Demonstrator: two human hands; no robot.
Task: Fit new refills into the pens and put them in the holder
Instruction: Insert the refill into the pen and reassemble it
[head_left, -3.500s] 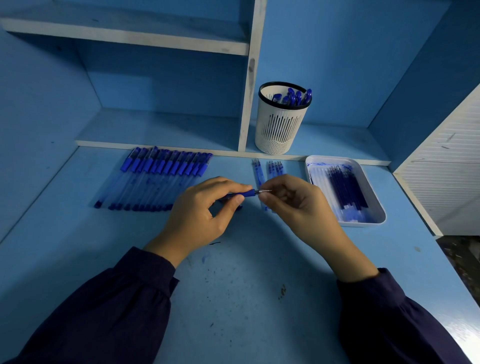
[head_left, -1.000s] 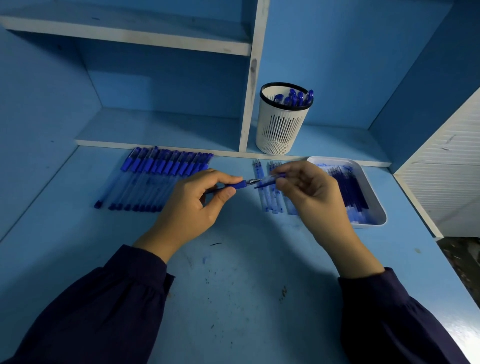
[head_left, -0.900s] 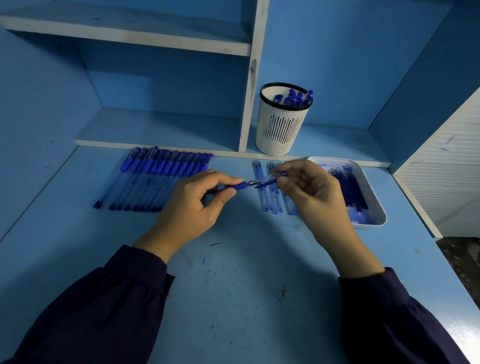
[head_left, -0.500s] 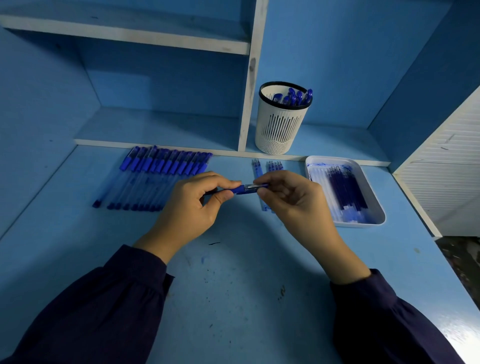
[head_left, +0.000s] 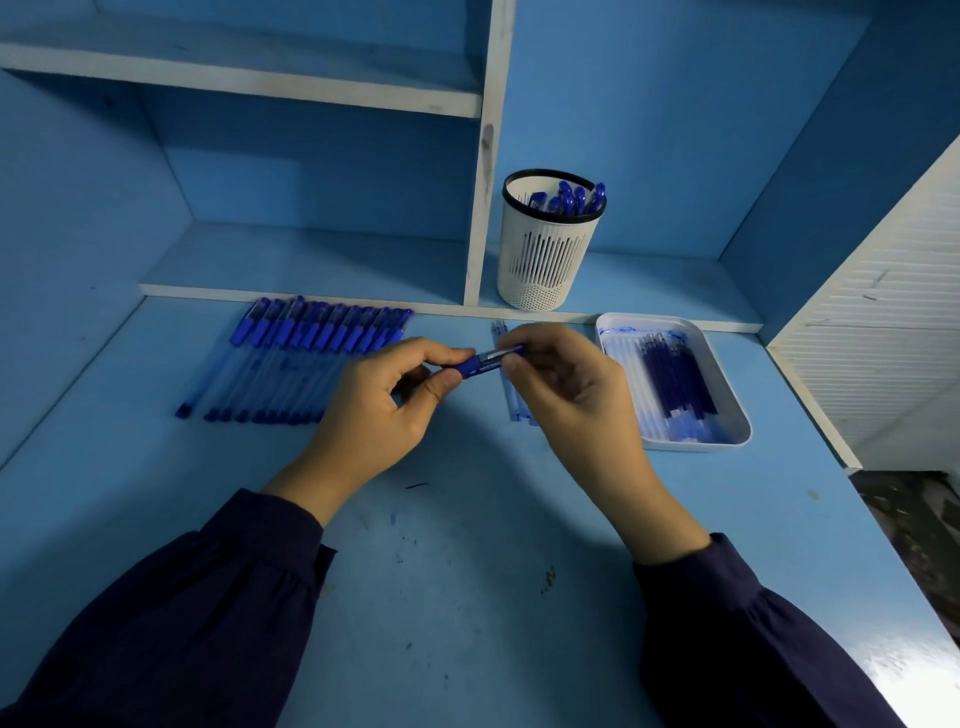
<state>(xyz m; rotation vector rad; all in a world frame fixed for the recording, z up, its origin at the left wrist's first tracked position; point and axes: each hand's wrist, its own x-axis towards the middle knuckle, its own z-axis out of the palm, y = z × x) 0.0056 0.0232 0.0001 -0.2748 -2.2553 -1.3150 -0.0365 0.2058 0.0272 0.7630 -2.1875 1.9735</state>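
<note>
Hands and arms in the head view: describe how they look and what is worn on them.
The left hand and right hand are bare: no gloves, rings or watch show. The left sleeve and right sleeve are long, dark navy cloth, loose on the arm and gathered into a cuff at the wrist. No markings show on them.
</note>
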